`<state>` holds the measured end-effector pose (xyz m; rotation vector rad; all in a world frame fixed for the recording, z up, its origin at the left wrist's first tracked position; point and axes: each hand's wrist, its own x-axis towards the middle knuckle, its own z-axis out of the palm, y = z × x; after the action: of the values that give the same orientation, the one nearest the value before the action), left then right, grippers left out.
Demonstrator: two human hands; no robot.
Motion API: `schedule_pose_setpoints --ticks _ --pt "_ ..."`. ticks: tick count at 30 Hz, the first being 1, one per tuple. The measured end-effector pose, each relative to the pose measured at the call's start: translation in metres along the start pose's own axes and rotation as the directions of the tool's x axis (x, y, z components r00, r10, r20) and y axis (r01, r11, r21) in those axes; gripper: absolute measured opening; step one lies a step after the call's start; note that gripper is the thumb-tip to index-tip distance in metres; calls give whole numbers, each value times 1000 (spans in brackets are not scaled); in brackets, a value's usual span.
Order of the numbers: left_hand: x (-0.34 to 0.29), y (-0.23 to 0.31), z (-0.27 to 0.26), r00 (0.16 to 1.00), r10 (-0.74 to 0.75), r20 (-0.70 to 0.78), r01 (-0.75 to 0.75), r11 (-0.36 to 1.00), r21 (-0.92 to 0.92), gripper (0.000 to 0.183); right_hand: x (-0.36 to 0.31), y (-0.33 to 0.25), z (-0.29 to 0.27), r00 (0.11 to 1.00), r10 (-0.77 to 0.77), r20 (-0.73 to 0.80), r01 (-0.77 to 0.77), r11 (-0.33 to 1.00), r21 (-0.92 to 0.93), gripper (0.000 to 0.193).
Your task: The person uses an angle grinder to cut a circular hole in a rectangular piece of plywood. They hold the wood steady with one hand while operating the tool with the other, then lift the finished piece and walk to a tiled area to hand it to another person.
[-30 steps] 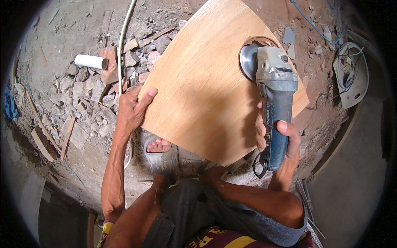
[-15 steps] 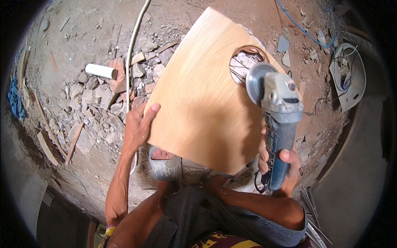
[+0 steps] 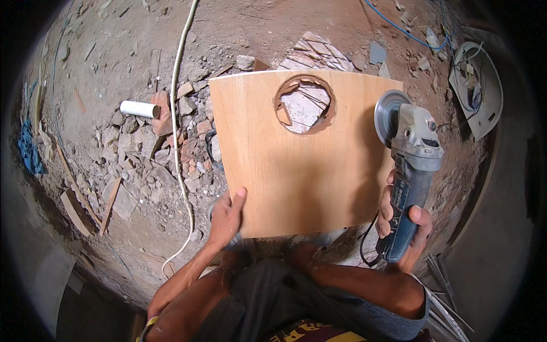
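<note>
My left hand [image 3: 227, 219] grips the lower left edge of a light wooden panel [image 3: 256, 154], thumb on its face. A round hole [image 3: 306, 105] is cut through the panel near its far edge, and pale broken rubble shows through it. In my right hand [image 3: 407, 228] is a blue and grey angle grinder [image 3: 411, 176], fingers wrapped round its body. The grinder's round disc [image 3: 390, 117] is up, by the panel's far right corner; whether it touches the wood I cannot tell. A dark cord leaves the tool's lower end.
A pale hose [image 3: 178, 114] runs over the dirt beside broken stones and brick. A short white pipe [image 3: 139, 109] lies at the left, with wood strips [image 3: 110, 206] nearer. At the right sit a white curved shell [image 3: 476, 94] and thin metal strips [image 3: 447, 308].
The panel has turned clockwise and its far edge has come nearer me. My left hand has moved right with it; the grinder has shifted right, away from the hole.
</note>
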<state>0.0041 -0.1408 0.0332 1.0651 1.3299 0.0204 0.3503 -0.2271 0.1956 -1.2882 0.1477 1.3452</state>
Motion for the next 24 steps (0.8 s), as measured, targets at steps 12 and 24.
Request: schedule_pose_setpoints --ticks 12,24 --pt "101 94 -9 917 300 -264 -331 940 -83 69 -8 10 2 992 100 73 -103 994 27 84" --pt "53 69 22 874 171 -455 -300 926 -228 62 22 41 36 932 342 120 -333 938 -93 84"
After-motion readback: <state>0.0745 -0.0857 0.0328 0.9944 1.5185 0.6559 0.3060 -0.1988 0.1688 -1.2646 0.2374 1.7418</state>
